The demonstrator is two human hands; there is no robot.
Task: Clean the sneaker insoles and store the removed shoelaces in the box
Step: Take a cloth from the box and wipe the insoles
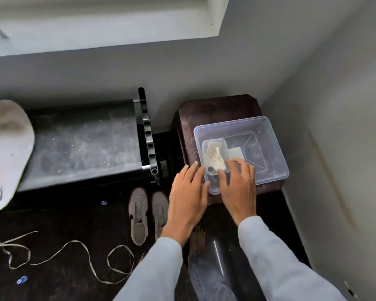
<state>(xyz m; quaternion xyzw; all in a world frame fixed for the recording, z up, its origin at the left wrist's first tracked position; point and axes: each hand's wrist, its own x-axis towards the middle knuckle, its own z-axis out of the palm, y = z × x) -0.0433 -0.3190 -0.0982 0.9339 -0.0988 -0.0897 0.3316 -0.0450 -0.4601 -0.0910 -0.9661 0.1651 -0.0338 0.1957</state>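
A large clear plastic box (267,148) sits on a dark brown stand (215,107) in the corner. Inside it is a smaller clear container (215,153) holding whitish folded material. My left hand (188,196) lies against the box's near left corner with fingers extended. My right hand (239,185) reaches over the near rim, fingertips on the small container. A worn white insole (8,153) lies at the left on a dusty black bench (83,146). Two grey sneakers (148,213) stand on the dark floor. A pale shoelace (59,257) trails loosely across the floor at lower left.
Walls close in behind and to the right of the stand. The bench has a black notched side rail (148,135). Small blue bits (22,280) lie on the floor. My leg and bare foot (199,237) are below the hands.
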